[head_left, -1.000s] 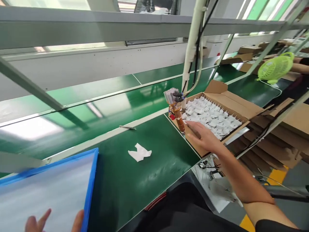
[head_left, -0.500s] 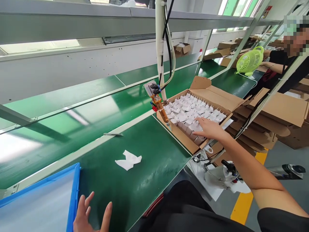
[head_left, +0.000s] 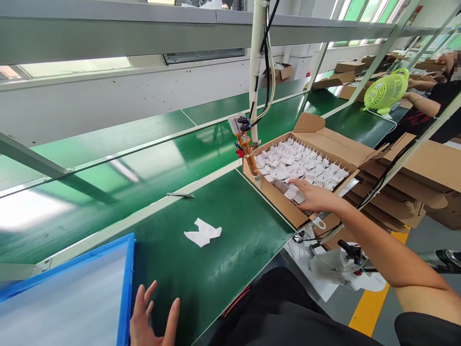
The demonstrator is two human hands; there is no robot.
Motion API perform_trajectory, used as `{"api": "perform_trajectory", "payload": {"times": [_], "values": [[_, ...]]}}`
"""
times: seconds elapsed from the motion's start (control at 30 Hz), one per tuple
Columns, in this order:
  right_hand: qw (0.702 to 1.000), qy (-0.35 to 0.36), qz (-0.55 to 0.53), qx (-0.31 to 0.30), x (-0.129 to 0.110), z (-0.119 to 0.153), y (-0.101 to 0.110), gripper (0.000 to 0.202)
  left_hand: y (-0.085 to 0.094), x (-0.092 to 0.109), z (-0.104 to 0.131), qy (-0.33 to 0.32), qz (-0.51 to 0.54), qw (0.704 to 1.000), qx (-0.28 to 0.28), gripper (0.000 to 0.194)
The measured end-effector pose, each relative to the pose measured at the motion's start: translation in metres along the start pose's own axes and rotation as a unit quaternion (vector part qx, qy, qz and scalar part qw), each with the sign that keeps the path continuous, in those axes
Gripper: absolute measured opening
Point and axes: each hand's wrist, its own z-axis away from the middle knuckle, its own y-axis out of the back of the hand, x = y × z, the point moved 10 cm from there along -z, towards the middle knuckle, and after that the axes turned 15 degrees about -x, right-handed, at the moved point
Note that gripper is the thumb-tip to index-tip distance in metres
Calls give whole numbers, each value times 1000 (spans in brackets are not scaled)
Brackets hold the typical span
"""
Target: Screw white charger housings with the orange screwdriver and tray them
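My right hand [head_left: 315, 196] reaches into an open cardboard box [head_left: 275, 202], at its near side. Its thumb and fingers close round one of the small white paper-topped pieces [head_left: 292, 193]; part of the grip is hidden. Rows of similar white pieces [head_left: 302, 161] with thin tips fill the box. At the bottom left, my left hand [head_left: 151, 317] is held open, fingers spread and nothing in them, beside a blue-rimmed tray [head_left: 130, 269]. A cut piece of white paper [head_left: 203, 232] lies on the green bench [head_left: 237, 254] between the hands.
An orange dispenser-like tool [head_left: 248, 154] hangs by the box's left corner from a white post [head_left: 256, 67]. Tweezers [head_left: 180, 195] lie on the bench strip. Farther off are a green fan [head_left: 385, 91] and a co-worker's arm [head_left: 425, 103]. Cardboard boxes [head_left: 392, 192] are stacked at right.
My right hand has moved left and down within the box, its fingers closing round a white piece. The left hand stays spread by the tray. The whole view has shifted slightly.
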Motion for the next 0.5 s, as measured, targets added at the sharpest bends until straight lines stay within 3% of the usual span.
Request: {"api": "perform_trajectory", "payload": {"times": [0.2, 0.37, 0.5], "values": [[996, 35, 63, -58, -10, -6, -6, 77, -3, -11, 3, -57, -40, 998, -4, 92], [999, -12, 50, -7, -5, -13, -3, 70, -8, -25, 5, -20, -35, 999, -8, 92], [999, 11, 7, 51, 5, 4, 11, 70, -13, -16, 9, -19, -29, 999, 2, 86]]}}
